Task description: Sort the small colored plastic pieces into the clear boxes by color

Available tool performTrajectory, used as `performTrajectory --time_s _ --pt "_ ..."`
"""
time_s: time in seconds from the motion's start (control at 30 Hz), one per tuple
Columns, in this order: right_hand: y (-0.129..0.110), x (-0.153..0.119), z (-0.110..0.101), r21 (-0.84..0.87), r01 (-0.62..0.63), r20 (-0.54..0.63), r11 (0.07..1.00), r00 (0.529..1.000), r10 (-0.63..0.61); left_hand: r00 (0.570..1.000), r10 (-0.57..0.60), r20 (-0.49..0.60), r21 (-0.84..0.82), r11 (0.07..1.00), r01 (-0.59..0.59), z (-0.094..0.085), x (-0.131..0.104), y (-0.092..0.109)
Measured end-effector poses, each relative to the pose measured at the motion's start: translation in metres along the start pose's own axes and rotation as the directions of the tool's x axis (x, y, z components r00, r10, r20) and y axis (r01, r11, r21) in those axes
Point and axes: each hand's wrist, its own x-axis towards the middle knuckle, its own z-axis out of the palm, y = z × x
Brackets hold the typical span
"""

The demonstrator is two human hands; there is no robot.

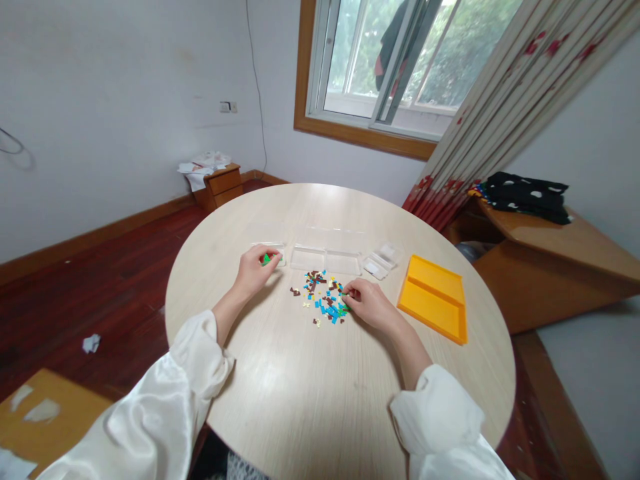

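A loose pile of small toy bricks [327, 310] in blue, brown, green, yellow and cream lies mid-table. My left hand [254, 272] is at the left clear plastic box [279, 248], thumb and fingers curled together around green bricks [267, 259]. Whether some of that green lies in the box itself I cannot tell. At the right side of the pile, my right hand [369, 301] pinches with its fingertips down among the pieces. A bit of green shows at those fingertips, partly hidden by the fingers.
Beyond the pile stands a clear two-part box [326, 252] with its lid open. A smaller clear case [379, 268] is to its right. An orange divided tray [436, 287] lies further right on the round table [300, 387]. A wooden cabinet [530, 267] borders the right side.
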Motion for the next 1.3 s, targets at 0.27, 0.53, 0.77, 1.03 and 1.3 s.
performTrajectory --time_s 0.27,0.53,0.77,1.03,1.3 --pt "-0.014 -0.001 0.0 0.281 0.094 -0.233 0.955 0.972 -0.027 0.908 -0.123 0.4 -0.359 0.891 0.279 0.012 -0.012 0.015" --pt "-0.039 -0.007 0.015 0.363 0.272 -0.245 0.891 0.951 -0.19 0.765 -0.022 0.643 -0.456 0.792 0.406 0.028 -0.03 0.031" --pt "-0.04 -0.006 0.023 0.348 0.371 -0.25 0.861 0.922 -0.296 0.725 0.003 0.688 -0.473 0.761 0.445 0.032 -0.033 0.034" --pt "-0.042 -0.007 0.024 0.382 0.364 -0.259 0.849 0.924 -0.28 0.731 -0.004 0.682 -0.48 0.752 0.452 0.032 -0.034 0.033" --pt "-0.02 -0.004 -0.005 0.319 0.191 -0.238 0.928 0.964 -0.117 0.858 -0.12 0.5 -0.453 0.808 0.377 0.024 -0.021 0.029"
